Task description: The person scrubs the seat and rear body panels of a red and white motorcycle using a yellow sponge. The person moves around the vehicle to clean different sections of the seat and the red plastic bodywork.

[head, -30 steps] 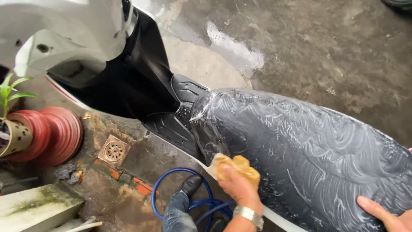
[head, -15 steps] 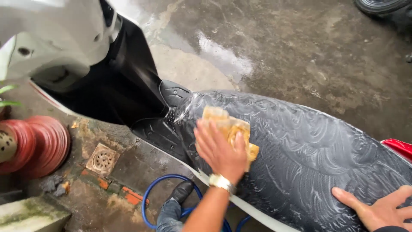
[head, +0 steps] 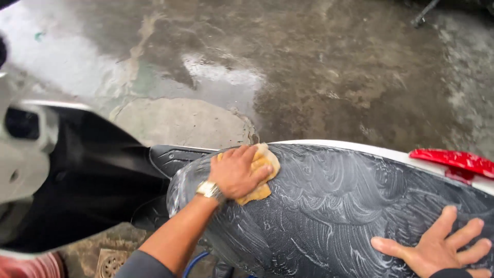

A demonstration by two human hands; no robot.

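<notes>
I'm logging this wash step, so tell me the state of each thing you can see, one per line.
Seat: black, covered in soapy swirls.
Sponge: yellow, pressed flat on the seat's front end.
Left hand: grip closed on the sponge, watch on the wrist.
Right hand: open, fingers spread flat on the seat's rear.
Tail light: red, unlit.
Floor: concrete, wet, with puddles.
Drain: grate in place.

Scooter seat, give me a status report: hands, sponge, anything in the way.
Left hand pressing yellow sponge on soapy black seat, near its front end. Right hand flat on seat, fingers spread. Nothing in the way of the sponge.
</notes>
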